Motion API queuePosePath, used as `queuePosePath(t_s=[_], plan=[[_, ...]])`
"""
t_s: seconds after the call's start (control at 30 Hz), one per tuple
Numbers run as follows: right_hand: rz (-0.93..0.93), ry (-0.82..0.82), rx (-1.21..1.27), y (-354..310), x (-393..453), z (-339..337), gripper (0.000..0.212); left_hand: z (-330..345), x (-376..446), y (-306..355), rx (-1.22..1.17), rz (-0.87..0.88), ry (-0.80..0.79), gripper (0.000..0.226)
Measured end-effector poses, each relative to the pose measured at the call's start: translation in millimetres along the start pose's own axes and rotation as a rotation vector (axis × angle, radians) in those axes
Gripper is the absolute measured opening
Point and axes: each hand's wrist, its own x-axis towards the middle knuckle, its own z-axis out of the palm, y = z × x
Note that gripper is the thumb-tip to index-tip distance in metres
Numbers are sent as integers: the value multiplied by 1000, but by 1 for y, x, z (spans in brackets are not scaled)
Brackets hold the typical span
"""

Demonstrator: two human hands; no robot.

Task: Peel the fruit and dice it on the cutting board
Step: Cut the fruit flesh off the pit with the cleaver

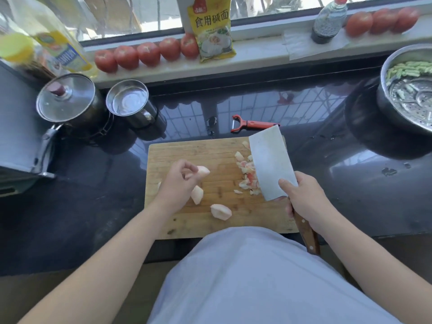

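Pale bamboo cutting board [187, 150] on the glossy black counter [327, 160]. Peeling looks finished: a red-handled peeler [251, 123] lies just beyond the board's far edge. Left hand [178, 181] is raised a little over the board's middle, fingers [190, 166] curled, pinching a peeled cream-white fruit wedge [203, 171] at its near end. Two more peeled wedges lie loose: one [197, 194] just beside the left hand, another [221, 212] nearer the front edge. A heap of small pink-white diced pieces [247, 176] sits against the blade at the board's right. Right hand [304, 199] is clenched round the brown wooden handle of a broad steel cleaver [271, 160], thumb up on the blade's flat, blade tilted with its edge toward the dice. Judgement: the wedges are light, wet, soft-fleshed, likely slippery on the cut faces, and would bruise if squeezed; best laid flat-side down and steadied from above, fingertips tucked back from the blade. Dicing seems partway done, three wedges left. Both forearms are bare and reach in from the near edge.
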Motion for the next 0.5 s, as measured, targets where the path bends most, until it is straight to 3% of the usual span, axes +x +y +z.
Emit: queuePosePath(t_s=[0.27,0.5], plan=[[-27,50,-118,-9,-10,27,18,-42,68,-35,285,-77,150,4],[5,101,-86,-3,-26,34,19,-48,68,-42,428,51,179,12]])
